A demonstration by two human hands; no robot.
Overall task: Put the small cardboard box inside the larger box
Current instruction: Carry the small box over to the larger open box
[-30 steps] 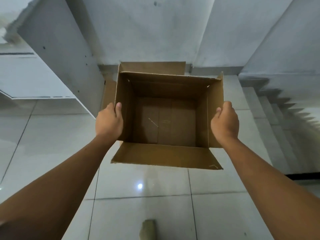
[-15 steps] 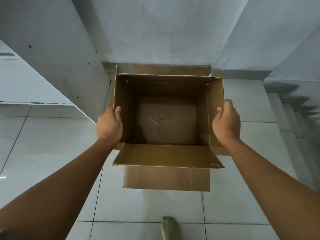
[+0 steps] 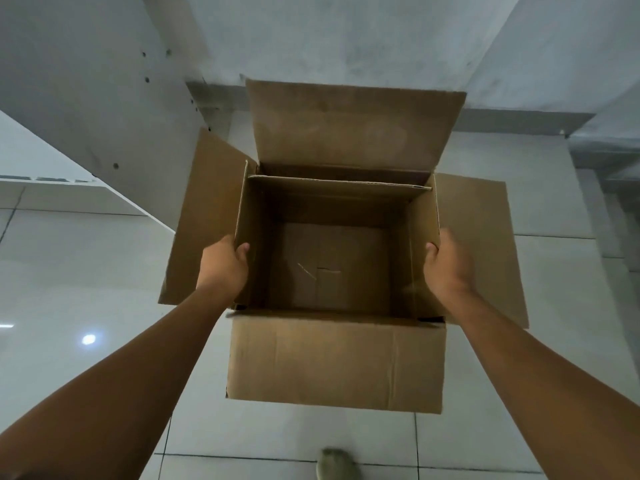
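Small box [image 3: 332,265], side walls clasped by left hand [image 3: 223,268] and right hand [image 3: 446,265], sits partway into larger box [image 3: 332,362]; lowering and release remain.

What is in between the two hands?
In the head view, the small cardboard box sits between the left hand and the right hand. Each hand grips one side wall, and the box is open and empty.

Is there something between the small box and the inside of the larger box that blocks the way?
Nothing visible does. The larger box has its flaps spread open, and the small box, gripped at its side walls by the left hand and the right hand, sits in that opening. The space beneath it is hidden.
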